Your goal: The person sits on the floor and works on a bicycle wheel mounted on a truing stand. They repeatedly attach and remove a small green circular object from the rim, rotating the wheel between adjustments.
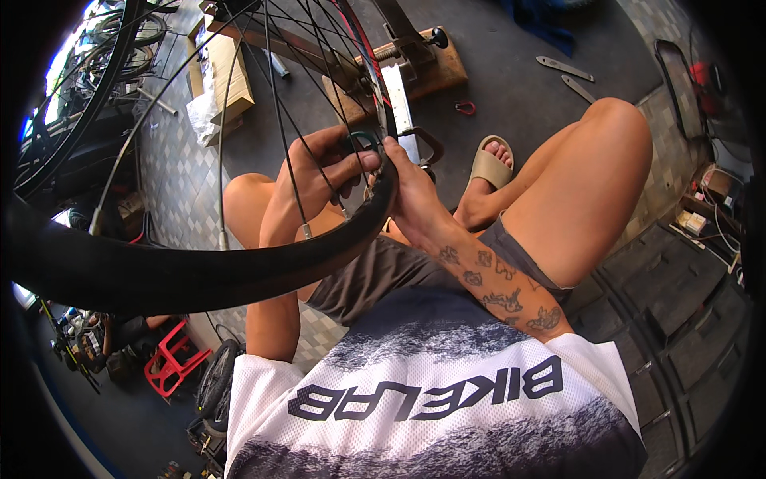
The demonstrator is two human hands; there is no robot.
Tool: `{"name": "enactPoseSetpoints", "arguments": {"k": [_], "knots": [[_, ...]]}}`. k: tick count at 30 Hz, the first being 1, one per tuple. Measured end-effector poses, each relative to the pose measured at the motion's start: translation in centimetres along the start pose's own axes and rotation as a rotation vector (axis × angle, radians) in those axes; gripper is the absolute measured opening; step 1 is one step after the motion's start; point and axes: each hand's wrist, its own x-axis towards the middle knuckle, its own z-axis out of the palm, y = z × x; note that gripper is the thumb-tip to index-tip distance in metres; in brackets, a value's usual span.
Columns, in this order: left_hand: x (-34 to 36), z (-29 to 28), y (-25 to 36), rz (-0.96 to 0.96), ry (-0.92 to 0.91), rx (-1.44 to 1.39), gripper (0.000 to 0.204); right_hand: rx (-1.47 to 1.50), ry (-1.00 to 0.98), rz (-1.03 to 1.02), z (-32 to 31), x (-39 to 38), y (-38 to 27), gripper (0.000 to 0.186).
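A spoked bicycle wheel (207, 275) sweeps across the left and middle of the head view, its dark rim curving up in front of me. My left hand (323, 172) reaches in among the spokes, thumb and fingers pinching a small green spoke wrench (365, 139) at the rim's inner side. The wrench is partly covered by my fingers. Against the outer side of the rim lies my right hand (415, 191), its thumb up on the edge and its other fingers mostly hidden. A metal truing stand (403, 40) is at the wheel's far side.
The stand's wooden base (443, 76) rests on the dark floor beside a small red tool (465, 108). Flat metal wrenches (566, 69) lie farther right. An open cardboard box (227, 76) stands left of the stand. A red plastic stool (175, 359) is at lower left.
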Motion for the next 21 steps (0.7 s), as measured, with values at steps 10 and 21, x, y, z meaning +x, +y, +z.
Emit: {"name": "enactPoseSetpoints", "arguments": {"k": [10, 21], "knots": [[-2.1, 2.3, -0.1, 0.187, 0.266, 0.139, 0.013, 0.059, -0.030, 0.051, -0.7, -0.2, 0.0, 0.039], [-0.9, 0.8, -1.0, 0.156, 0.130, -0.223, 0.017, -0.041, -0.009, -0.032, -0.6, -0.2, 0.4, 0.060]]}}
